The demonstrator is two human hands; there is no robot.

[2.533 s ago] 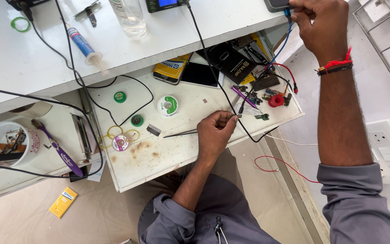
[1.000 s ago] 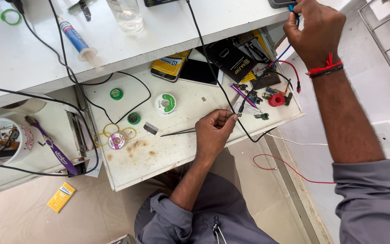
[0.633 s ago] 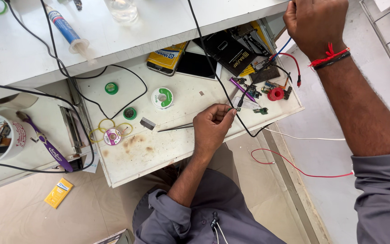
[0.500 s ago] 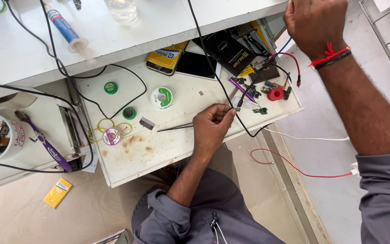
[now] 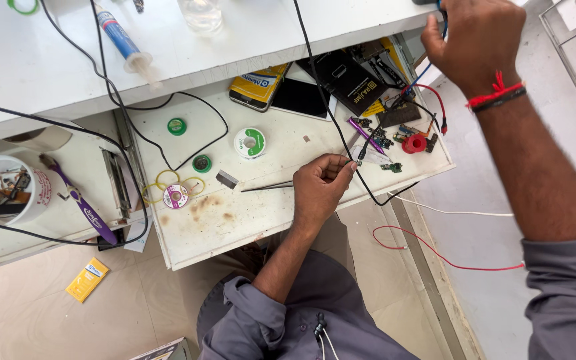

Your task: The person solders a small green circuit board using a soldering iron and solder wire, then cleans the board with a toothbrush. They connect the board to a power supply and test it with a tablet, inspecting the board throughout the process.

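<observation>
Left hand (image 5: 320, 189) stays closed on the tweezers (image 5: 268, 187) above the pull-out tray (image 5: 235, 227); right hand (image 5: 478, 40) has risen beyond the tray's far corner, gripping blue wires (image 5: 428, 67), grip partly hidden.

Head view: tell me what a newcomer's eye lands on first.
The left hand at the middle of the stained white drawer tray, pinching tweezers beside a black cable. Next, the right hand raised at top right, a red thread band on its wrist, with loose red parts below it.
</observation>
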